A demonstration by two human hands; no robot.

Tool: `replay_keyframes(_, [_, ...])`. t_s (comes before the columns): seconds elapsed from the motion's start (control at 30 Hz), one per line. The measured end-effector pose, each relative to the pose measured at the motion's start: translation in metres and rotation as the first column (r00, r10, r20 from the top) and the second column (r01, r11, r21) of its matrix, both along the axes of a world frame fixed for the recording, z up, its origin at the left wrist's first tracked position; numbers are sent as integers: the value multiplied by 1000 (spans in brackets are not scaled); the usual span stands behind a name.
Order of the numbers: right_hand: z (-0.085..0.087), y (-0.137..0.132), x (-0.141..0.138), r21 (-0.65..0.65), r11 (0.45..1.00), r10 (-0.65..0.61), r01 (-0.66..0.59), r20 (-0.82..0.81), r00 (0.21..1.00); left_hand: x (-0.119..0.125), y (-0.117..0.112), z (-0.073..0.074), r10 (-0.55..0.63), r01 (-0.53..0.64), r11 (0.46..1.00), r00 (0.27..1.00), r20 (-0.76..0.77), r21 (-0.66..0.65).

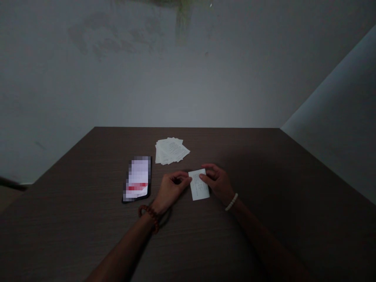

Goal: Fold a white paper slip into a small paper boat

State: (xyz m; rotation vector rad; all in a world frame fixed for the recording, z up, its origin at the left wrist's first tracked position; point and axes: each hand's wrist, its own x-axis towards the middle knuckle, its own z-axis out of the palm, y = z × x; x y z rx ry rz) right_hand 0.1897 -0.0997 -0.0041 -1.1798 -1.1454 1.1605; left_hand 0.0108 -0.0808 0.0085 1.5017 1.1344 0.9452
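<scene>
Head view: a grey wall rises beyond the phone, with darker smudged patches and a greenish stain high up on it. Under the phone spreads a dark brown surface with faint grain, its far edge meeting the wall well past the phone. Both bare forearms reach in from the near side, to the right of the phone. The left hand is just beside the phone on its right; its grip is narrow, thumb and forefinger tips together on the left edge of a small sheet. The right hand lies farther right of the phone, its grip also narrow, holding the same sheet by the upper right corner, thumb on the printed face and fingers at the far edge. The phone itself lies face up, its screen blurred but pale, with a red band toward the near end. Beyond the phone and to its right is a loose pile of papers, overlapping and fanned out, their print too small to read. The sheet between the hands is right of the phone and apart from it; whether it touches the surface I cannot tell. A reddish-brown bead bracelet circles the left wrist near the phone's lower end; a pale bead bracelet is on the right wrist, well apart from the phone.
</scene>
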Motion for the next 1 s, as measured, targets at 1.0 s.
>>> replay_keyframes(1.0, [-1, -3, 0, 13, 1000, 26, -27, 49, 998, 0, -1, 2, 65, -65, 997, 998, -14, 44])
